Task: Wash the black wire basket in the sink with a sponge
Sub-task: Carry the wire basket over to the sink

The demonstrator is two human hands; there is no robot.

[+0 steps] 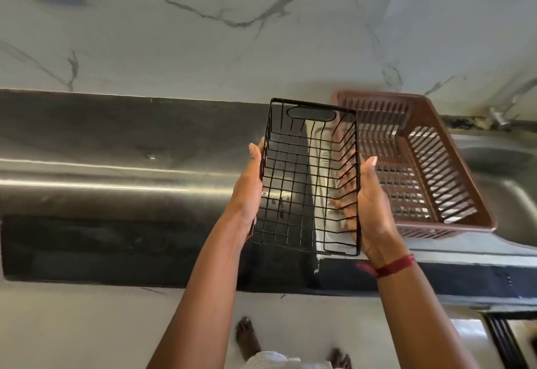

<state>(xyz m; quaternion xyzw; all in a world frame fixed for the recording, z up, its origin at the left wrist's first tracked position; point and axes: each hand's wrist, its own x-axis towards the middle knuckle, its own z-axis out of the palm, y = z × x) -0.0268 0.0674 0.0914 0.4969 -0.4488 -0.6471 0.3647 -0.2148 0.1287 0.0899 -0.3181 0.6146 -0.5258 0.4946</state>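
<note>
The left hand point(250, 191) and right hand point(369, 203) hold the black wire basket point(308, 177) above the tabletop point(130, 124), fingers point(343, 206) curled round its sides; I think it is being carried and must next go right, into the sink point(499, 165).

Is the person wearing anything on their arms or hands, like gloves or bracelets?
No gloves, and no sleeves in view. The left hand wears nothing visible. The right hand has a dark red band round its wrist, with a loose end sticking out. No rings show.
</note>
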